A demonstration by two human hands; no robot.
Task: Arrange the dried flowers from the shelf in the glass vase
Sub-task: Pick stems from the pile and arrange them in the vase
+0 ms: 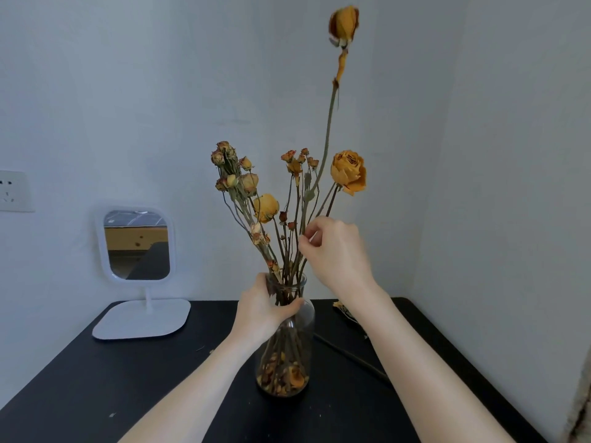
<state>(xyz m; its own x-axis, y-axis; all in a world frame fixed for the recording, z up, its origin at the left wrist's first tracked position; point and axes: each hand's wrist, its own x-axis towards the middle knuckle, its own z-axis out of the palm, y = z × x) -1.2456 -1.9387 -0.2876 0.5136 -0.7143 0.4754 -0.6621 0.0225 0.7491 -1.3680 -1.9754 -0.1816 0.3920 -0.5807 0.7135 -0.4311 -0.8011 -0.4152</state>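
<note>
A clear glass vase stands on the black table, with several dried flowers in it and loose petals at its bottom. My left hand grips the vase at its neck. My right hand pinches the stem of a tall yellow dried rose above the vase mouth; its head reaches far above the others. A large yellow rose leans right, just above my right hand.
A white standing mirror sits at the back left of the table. Another dried flower with a long dark stem lies on the table behind my right forearm. White walls close in behind and to the right. A wall socket is at the left.
</note>
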